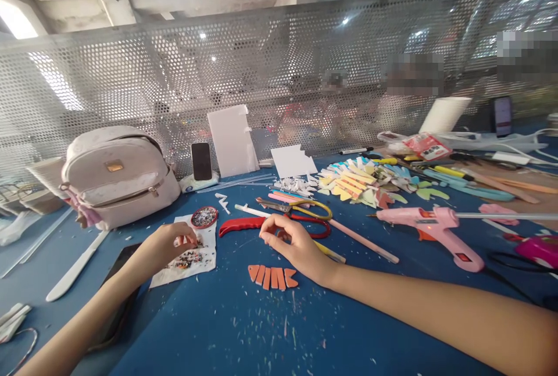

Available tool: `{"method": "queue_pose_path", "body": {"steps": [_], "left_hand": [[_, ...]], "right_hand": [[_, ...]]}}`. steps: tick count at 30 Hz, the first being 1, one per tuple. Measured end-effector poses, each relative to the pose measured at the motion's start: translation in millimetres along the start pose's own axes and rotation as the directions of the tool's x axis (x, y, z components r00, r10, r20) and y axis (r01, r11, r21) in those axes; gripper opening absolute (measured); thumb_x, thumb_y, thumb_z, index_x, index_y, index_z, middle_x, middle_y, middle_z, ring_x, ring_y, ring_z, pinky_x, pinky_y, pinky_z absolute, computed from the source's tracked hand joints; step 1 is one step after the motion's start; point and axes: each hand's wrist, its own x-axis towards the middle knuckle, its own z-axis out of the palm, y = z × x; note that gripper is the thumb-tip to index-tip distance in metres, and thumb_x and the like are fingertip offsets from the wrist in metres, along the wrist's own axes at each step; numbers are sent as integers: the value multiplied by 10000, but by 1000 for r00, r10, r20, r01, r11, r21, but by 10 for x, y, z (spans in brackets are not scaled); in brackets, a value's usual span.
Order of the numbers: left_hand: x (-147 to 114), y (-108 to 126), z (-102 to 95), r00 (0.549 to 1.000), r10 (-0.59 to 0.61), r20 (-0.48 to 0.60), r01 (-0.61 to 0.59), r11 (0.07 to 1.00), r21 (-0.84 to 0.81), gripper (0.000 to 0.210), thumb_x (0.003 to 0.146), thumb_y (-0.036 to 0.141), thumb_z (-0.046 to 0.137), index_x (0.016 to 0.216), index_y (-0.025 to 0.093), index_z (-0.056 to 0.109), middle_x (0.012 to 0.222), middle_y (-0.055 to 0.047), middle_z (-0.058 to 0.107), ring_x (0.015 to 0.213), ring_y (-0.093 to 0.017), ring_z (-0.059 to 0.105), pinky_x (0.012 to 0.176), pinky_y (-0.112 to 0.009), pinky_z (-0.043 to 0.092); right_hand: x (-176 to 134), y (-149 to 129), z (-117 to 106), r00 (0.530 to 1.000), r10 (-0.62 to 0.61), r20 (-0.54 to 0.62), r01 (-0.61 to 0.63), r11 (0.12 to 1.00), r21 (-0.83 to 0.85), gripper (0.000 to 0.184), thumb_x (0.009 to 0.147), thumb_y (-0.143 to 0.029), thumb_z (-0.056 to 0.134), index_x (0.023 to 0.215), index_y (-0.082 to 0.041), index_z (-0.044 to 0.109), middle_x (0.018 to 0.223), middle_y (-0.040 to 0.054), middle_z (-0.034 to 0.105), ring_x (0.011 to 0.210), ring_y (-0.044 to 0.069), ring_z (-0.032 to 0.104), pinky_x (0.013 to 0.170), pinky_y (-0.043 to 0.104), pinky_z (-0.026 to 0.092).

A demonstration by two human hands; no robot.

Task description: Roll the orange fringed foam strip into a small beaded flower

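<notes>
My left hand [172,242] is over a white sheet of paper [204,262], its fingertips drawn together above a pile of tiny dark and coloured bits [188,258]. Whatever they pinch is too small to make out. A round red-rimmed lid [204,217] full of small pale bits lies on the far edge of the sheet. My right hand [299,245] hovers in front of the scissors [311,210], fingers curled and pinched; anything in them cannot be told. Just left of and below it, orange cut pieces [272,277] lie side by side in a fish shape.
A pink glue gun [436,225] lies on the right, near a heap of coloured cut pieces [357,178]. A red-handled tool [242,225] sits mid-table. On the left are a pale backpack [117,175], a white knife-like tool [78,265] and a dark phone [120,265]. Perforated metal screens the back.
</notes>
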Motion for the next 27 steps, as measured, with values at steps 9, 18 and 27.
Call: {"method": "queue_pose_path", "body": {"steps": [9, 18, 27], "left_hand": [[-7, 13, -10, 999, 23, 23, -22, 999, -25, 129, 816, 256, 592, 790, 245, 717, 875, -23, 772, 767, -209, 691, 703, -281, 500], [12, -12, 10, 1000, 25, 20, -24, 999, -37, 116, 798, 277, 604, 782, 240, 713, 846, -26, 769, 726, -202, 689, 676, -276, 506], [-3, -7, 19, 999, 42, 34, -41, 999, -28, 130, 812, 231, 568, 794, 247, 695, 851, -20, 760, 752, -206, 689, 678, -276, 497]], "right_hand": [[-1, -18, -3, 1000, 5, 8, -5, 1000, 1, 158, 958, -343, 544, 885, -208, 583, 851, 10, 602, 775, 151, 583, 647, 242, 439], [-1, 44, 7, 1000, -1, -5, 1, 1000, -11, 164, 953, -352, 547, 883, -208, 586, 817, 7, 597, 769, 155, 578, 629, 243, 421], [10, -27, -3, 1000, 8, 15, -8, 1000, -19, 172, 952, -357, 540, 874, -209, 580, 845, 14, 606, 776, 159, 584, 640, 250, 435]]}}
